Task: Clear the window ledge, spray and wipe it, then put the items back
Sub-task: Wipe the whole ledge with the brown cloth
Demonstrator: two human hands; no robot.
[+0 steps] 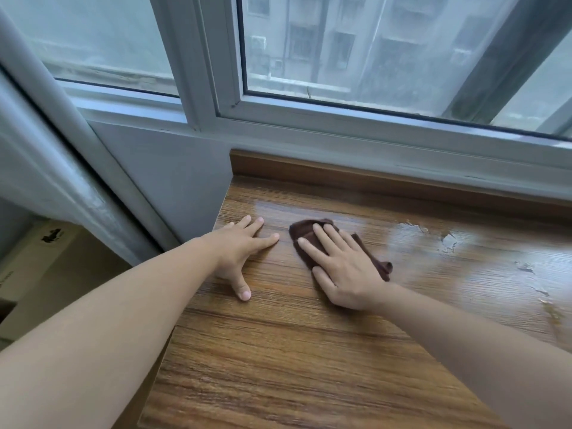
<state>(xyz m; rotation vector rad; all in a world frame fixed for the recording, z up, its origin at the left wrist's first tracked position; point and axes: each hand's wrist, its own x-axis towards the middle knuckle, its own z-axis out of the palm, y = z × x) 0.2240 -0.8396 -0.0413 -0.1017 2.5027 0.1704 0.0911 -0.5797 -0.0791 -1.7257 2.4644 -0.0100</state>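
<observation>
The wooden window ledge (278,351) fills the lower half of the head view. A dark brown cloth (305,235) lies on it near the left end. My right hand (343,267) presses flat on the cloth with straight, spread fingers. My left hand (240,249) rests flat on the bare wood just left of the cloth, close to the ledge's left edge. Wet streaks and droplets (448,243) shine on the wood to the right of the cloth. No items stand on the visible part of the ledge.
A white window frame (309,125) and a brown wooden back strip (340,174) border the ledge at the back. A grey wall panel (167,181) and a slanted grey bar (77,168) stand at the left. Cardboard boxes (46,258) lie below left.
</observation>
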